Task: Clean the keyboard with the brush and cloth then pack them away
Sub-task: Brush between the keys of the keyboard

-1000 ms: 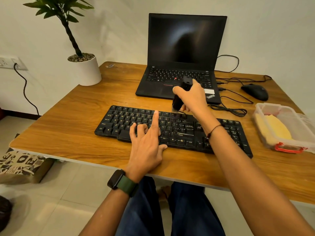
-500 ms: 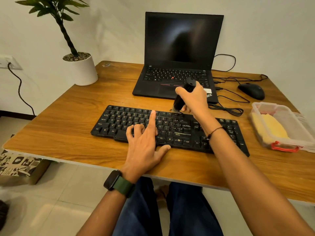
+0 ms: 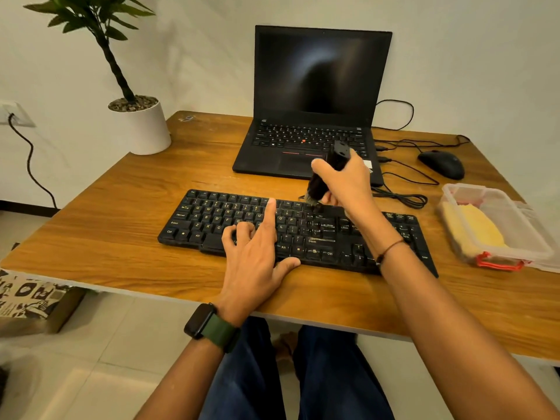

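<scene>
A black keyboard (image 3: 212, 218) lies across the middle of the wooden desk (image 3: 121, 231). My left hand (image 3: 257, 253) rests flat on its lower middle keys, index finger stretched forward, holding nothing. My right hand (image 3: 345, 183) grips a black brush (image 3: 324, 177) upright, bristles down on the keyboard's top row right of centre. A yellow cloth (image 3: 475, 234) lies inside a clear plastic box (image 3: 515, 219) with a red latch at the desk's right edge.
An open black laptop (image 3: 312, 116) stands behind the keyboard. A black mouse (image 3: 442, 163) and looped cables (image 3: 406, 195) lie to its right. A white plant pot (image 3: 142, 125) sits at the back left corner. A patterned box (image 3: 30, 298) is on the floor, left.
The brush and my right hand have shifted slightly right along the keyboard's top row. My left hand stays on the keys. The camera view shifted slightly.
</scene>
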